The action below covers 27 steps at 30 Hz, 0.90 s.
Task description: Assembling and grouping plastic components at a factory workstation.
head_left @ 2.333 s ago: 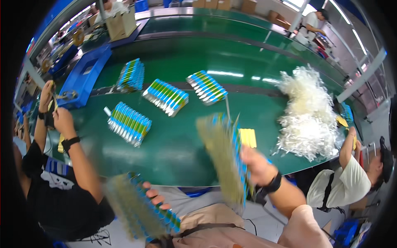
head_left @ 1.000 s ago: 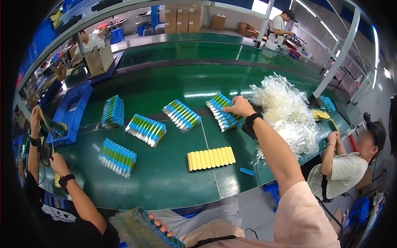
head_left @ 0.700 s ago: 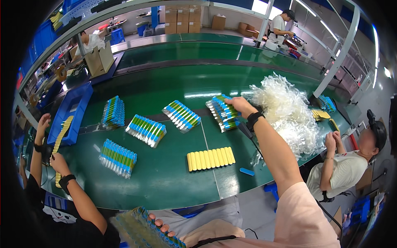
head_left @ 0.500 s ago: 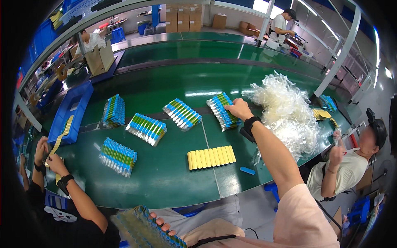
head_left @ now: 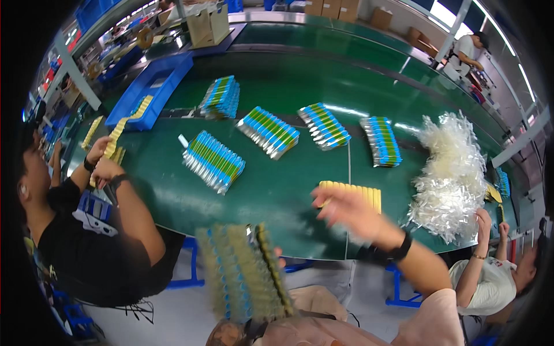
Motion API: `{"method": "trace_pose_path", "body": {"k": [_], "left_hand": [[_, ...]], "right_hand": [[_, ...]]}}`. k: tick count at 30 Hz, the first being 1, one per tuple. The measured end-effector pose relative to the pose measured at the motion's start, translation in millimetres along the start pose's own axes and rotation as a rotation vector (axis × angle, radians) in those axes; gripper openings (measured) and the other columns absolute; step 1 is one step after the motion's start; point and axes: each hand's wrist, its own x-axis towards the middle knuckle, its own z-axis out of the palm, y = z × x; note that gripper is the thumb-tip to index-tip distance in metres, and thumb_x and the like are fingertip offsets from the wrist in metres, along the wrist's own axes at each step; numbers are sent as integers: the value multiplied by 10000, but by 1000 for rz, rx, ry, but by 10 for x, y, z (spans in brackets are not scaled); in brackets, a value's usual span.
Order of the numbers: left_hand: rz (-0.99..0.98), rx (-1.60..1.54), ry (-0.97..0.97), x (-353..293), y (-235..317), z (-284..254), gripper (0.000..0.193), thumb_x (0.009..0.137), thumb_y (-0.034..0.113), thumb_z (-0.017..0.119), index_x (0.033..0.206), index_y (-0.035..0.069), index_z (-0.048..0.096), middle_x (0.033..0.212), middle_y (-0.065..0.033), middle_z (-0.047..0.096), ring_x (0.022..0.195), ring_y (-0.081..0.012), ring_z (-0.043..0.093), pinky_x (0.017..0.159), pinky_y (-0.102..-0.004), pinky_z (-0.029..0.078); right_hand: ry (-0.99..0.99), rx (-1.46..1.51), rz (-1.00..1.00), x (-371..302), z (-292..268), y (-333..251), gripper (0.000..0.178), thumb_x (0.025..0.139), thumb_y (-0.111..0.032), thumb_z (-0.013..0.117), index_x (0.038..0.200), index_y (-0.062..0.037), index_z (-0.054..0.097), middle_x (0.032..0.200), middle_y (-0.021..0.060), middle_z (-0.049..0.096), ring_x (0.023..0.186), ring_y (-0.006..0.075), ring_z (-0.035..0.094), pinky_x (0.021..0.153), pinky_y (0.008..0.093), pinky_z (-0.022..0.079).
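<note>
My left hand (head_left: 279,258) shows only fingertips at the edge of a thick bundle of clear-wrapped strips (head_left: 236,277) with rows of blue. It grips this bundle close to my body; the rest of the hand is hidden behind it. My right hand (head_left: 352,214), blurred by motion, passes just above a row of yellow rounded sticks (head_left: 369,196) on the green work surface. Its fingers are spread apart, with nothing seen in them. Beyond lie several wrapped blue-and-green bundles, among them a right one (head_left: 381,141), a middle one (head_left: 268,131) and a near-left one (head_left: 213,161).
A heap of clear plastic wrappers (head_left: 450,179) stands at the right. At the left, a blue tray (head_left: 151,92) holds part of a yellow strip. A co-worker in black (head_left: 98,236) handles that strip; another person (head_left: 487,277) sits at the right, hands raised.
My right hand has left the far bundle and come back toward me, over the yellow row. The left hand's bundle has risen further into view. My view has shifted.
</note>
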Motion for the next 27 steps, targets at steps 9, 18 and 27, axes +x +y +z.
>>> {"method": "trace_pose_path", "body": {"k": [9,18,27], "left_hand": [[132,536,154,70,-167,-21,803,983,638,433,1531,60,331,1505,-176,429,1333,-338,481,1085,-525,423],[200,660,275,92,-142,-181,964,913,748,475,1533,28,309,1498,-182,452,1313,-336,519,1062,-502,469],[223,206,62,-103,-134,-578,932,916,660,566,1549,31,299,1545,-223,373,1421,-396,365,1129,-573,371]], "right_hand": [[53,757,56,-432,1308,610,715,1074,-362,469,1586,11,138,1553,103,323,1371,179,363,1153,319,284],[-57,864,255,-540,1346,559,704,1102,-393,324,1600,-12,3,1646,102,187,1493,189,218,1216,337,183],[127,847,408,-476,1447,205,628,1071,-415,302,1560,-21,274,1572,123,371,1398,255,416,1173,411,323]]}}
